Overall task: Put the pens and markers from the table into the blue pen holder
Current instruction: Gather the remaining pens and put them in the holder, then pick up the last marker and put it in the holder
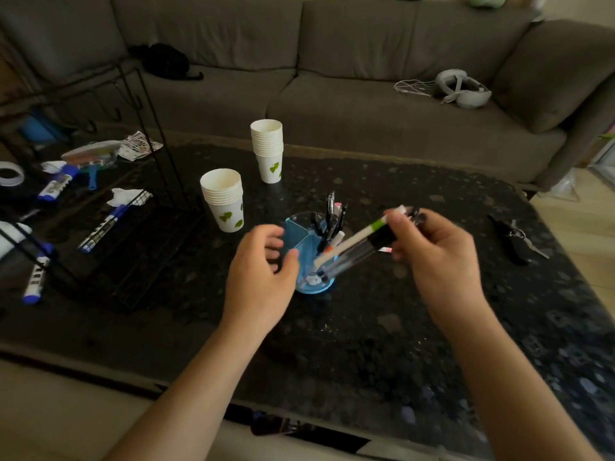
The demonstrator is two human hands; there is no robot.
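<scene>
Above the blue pen holder point(307, 257), the right hand point(436, 251) grips a bundle of pens and markers point(357, 249), tips slanting down into it. Just left of the holder, the left hand point(263, 277) is open, holding nothing.

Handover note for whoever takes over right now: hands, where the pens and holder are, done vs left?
Right hand: shut on a bundle of pens, tips angled down toward the blue pen holder, not yet released.
Left hand: open, cupped beside the holder's left side; contact unclear.
Holder: upright on the dark table, in front of two stacks of paper cups.
Done: several pens already stand in the holder's far compartment.
Left: drop the bundle in. Markers with blue caps lie at the table's left end by the wire rack.
</scene>
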